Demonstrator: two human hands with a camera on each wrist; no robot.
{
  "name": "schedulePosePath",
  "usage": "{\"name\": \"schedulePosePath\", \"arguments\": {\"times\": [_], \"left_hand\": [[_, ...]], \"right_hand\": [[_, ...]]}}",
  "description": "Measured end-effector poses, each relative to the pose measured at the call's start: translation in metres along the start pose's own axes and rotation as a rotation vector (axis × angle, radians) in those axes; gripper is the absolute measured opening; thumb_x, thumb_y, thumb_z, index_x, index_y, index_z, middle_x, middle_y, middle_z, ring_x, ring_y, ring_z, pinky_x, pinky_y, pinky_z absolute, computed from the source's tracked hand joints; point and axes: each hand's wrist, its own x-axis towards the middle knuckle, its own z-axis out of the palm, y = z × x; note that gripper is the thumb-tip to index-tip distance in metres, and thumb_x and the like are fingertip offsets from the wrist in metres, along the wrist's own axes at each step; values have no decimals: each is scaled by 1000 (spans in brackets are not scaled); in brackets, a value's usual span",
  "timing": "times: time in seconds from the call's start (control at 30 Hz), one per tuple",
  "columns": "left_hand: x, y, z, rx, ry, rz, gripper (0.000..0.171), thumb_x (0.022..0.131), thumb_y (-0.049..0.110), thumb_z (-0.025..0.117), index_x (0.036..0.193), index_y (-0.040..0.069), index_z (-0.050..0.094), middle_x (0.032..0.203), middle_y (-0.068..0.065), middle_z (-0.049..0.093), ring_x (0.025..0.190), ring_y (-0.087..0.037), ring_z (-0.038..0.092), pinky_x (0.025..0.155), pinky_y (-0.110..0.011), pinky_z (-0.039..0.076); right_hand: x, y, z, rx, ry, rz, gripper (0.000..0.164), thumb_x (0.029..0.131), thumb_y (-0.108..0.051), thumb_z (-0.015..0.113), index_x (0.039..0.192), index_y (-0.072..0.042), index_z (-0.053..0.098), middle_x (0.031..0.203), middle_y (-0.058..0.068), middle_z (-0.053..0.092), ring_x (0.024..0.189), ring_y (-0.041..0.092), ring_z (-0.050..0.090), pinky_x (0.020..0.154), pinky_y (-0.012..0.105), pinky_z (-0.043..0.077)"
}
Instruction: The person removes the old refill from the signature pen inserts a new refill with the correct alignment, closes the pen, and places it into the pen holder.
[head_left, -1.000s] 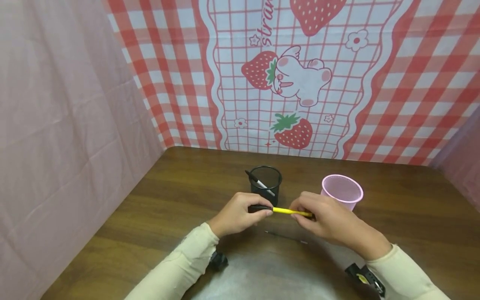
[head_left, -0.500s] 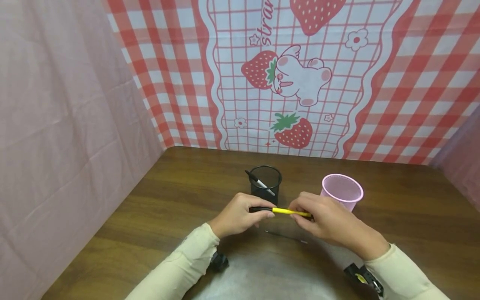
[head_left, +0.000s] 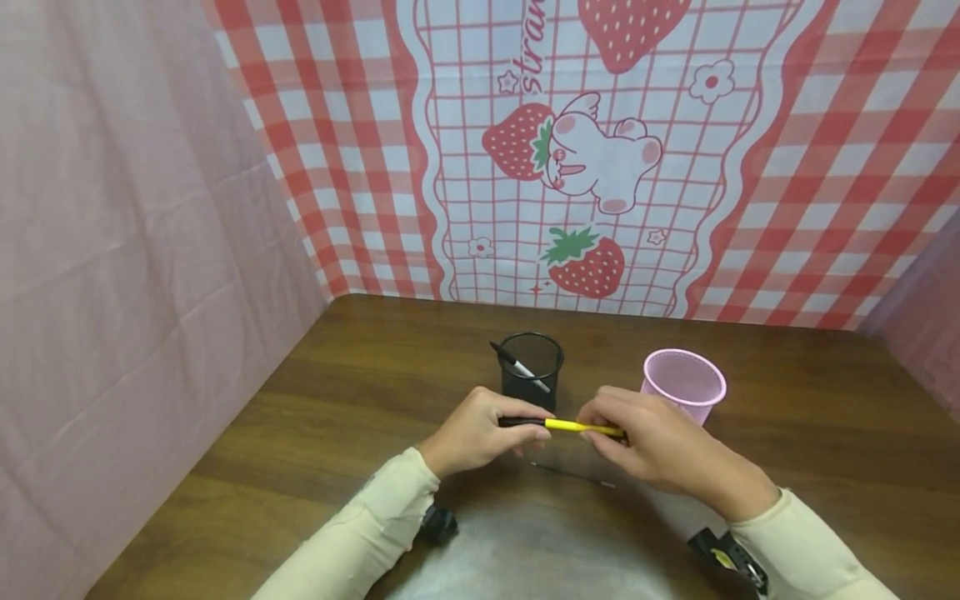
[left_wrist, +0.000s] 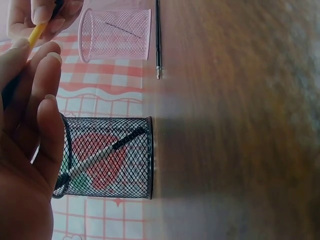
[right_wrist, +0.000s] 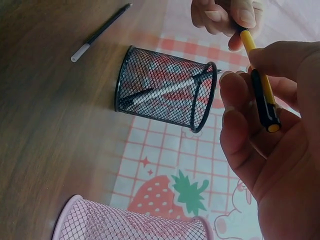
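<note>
A slim yellow-and-black pen [head_left: 562,425] is held lengthwise between the two hands, nearly level, above the surface [head_left: 300,417]. Its black section is pinched by the left hand [head_left: 480,429]; its yellow barrel is gripped by the right hand [head_left: 652,433], where a black clip [right_wrist: 259,92] and a rounded yellow end are seen.

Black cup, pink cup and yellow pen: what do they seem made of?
Black cup: probably dark-coated metal mesh; thin crossing strands show.
Pink cup: likely metal too, pink-coated, with similar open mesh.
Yellow pen: apparently smooth plastic, judging by its even colour.
</note>
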Motion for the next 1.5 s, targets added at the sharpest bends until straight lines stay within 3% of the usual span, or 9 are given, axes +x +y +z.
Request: {"name": "schedulePosePath", "arguments": {"times": [0.1,0.2,0.3,0.57,0.7,0.83,0.97,1.3,1.5], "left_hand": [[-1,4,-1,-11,3,8,19,89,-2,74,107,-7,74,82,-16,74,62,4,64,54,-41,59],[0,-7,0,-14,2,10,20,89,1,74,108,-3,75,82,-12,75,60,-1,66,54,-39,58],[0,-21,1,-16,-8,6,21,90,7,76,110,1,76,83,-7,76,58,-7,68,53,-35,58],[1,-26,0,-81,-49,14,23,92,12,74,114,3,75,87,-3,76,64,-26,72,56,-34,59],[2,-26,1,-58,-51,19,24,92,12,74,115,6,72,86,0,76,60,-16,70,55,-34,58],[2,-25,3,-82,-29,2,19,90,10,76,106,6,65,84,-2,76,58,-14,69,54,-34,58],[2,-24,4,-93,8,-8,19,89,7,76,99,4,61,81,-6,75,56,-15,68,53,-35,57],[0,1,5,-17,114,-13,15,86,-1,77,92,1,63,70,-8,66,49,-8,57,46,-29,53],[1,-17,5,60,134,26,16,88,5,77,100,7,67,75,1,63,61,-4,56,57,-23,50]], "right_hand": [[1,1,0,0,13,-16,9,98,-27,68,97,-19,67,84,-17,54,68,-2,48,59,10,41],[2,1,0,-12,23,-28,29,103,-42,51,97,-18,66,85,-16,55,68,-2,48,59,11,41],[3,1,0,-21,30,-33,34,103,-45,47,97,-18,66,85,-16,54,67,-1,48,58,11,41],[2,1,1,-10,55,-45,29,104,-39,50,101,-16,67,87,-15,56,70,-2,49,60,12,41],[1,1,0,-29,52,-29,28,105,-38,49,101,-16,66,88,-14,58,71,-1,50,62,13,43],[2,1,0,-41,51,-28,6,98,-22,66,100,-16,66,89,-14,59,71,-1,51,62,14,44],[1,1,1,-54,50,-25,19,86,-6,75,101,-16,67,90,-14,60,72,-2,52,62,15,44],[0,-1,4,-81,57,22,21,84,-6,77,99,-17,67,89,-15,61,70,-2,52,59,17,46],[0,0,6,-102,69,37,20,83,-6,76,99,-16,67,89,-14,63,71,-1,53,60,21,48]]}}
